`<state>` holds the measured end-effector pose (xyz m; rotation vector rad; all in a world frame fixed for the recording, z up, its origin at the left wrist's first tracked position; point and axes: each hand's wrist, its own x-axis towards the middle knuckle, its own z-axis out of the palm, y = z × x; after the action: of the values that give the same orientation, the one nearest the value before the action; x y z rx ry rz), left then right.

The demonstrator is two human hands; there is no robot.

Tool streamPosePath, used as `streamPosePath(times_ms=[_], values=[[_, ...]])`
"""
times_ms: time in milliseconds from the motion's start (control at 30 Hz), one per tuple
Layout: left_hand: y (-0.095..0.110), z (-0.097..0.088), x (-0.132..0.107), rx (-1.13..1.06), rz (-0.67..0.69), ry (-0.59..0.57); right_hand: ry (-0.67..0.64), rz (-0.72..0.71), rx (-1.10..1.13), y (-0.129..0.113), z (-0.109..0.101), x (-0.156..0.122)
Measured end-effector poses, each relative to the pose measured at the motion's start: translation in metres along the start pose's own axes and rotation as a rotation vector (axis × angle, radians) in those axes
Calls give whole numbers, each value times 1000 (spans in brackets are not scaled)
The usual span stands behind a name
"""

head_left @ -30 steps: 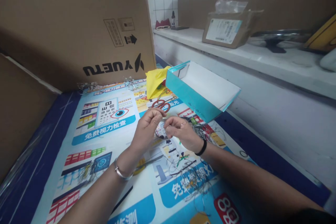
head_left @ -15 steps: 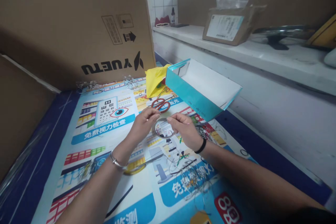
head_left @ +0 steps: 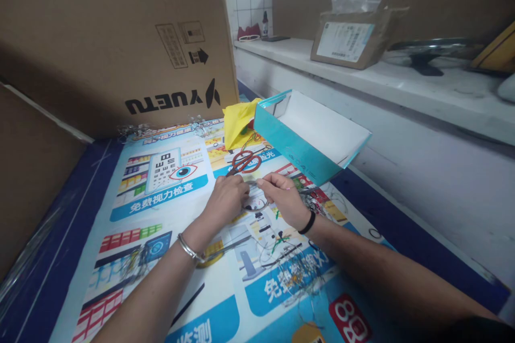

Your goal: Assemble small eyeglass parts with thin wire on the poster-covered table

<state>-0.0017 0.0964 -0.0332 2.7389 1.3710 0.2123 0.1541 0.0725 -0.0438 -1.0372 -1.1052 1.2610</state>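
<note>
My left hand (head_left: 226, 199) and my right hand (head_left: 282, 199) meet over a printed poster (head_left: 161, 193) spread on the table. Between them sits a small round wire ring (head_left: 256, 202), and both hands pinch it with closed fingers. The left wrist wears a silver bangle (head_left: 189, 249), the right a black band (head_left: 307, 223). Red-handled scissors (head_left: 243, 162) lie just beyond the hands. Loose thin wires (head_left: 287, 265) spread over the poster under my right forearm.
An open teal box (head_left: 309, 136) stands tilted at the right of the hands, a yellow cloth (head_left: 236, 119) behind it. A big cardboard carton (head_left: 116, 37) fills the back left. A white ledge (head_left: 402, 91) carries a small parcel box (head_left: 350, 37).
My hands have come closer together and sunk toward the poster, with the left hand's fingers now curled over the ring.
</note>
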Motion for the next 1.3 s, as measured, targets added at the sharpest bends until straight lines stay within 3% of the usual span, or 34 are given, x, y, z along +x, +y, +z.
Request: streamPosePath(times_ms=[233, 300, 367, 467, 567, 667, 900, 1300], values=[[0, 7, 1, -75, -8, 19, 2, -5, -39, 3, -1, 1], [0, 7, 2, -188, -50, 80, 6, -11, -50, 3, -1, 0], [1, 5, 3, -425, -136, 197, 8, -23, -69, 3, -1, 0], [5, -3, 3, -1056, -300, 287, 20, -54, -127, 0, -2, -2], [12, -9, 0, -1677, -377, 179, 21, -100, -170, -3, -1, -5], [18, -9, -2, -1971, -384, 105, -24, -132, -163, -5, 0, -7], [20, -2, -1, -2163, -349, 111, -55, -154, -194, -5, 1, -7], [20, -1, -1, -2140, -307, 121, -43, -134, -187, -4, 2, -6]])
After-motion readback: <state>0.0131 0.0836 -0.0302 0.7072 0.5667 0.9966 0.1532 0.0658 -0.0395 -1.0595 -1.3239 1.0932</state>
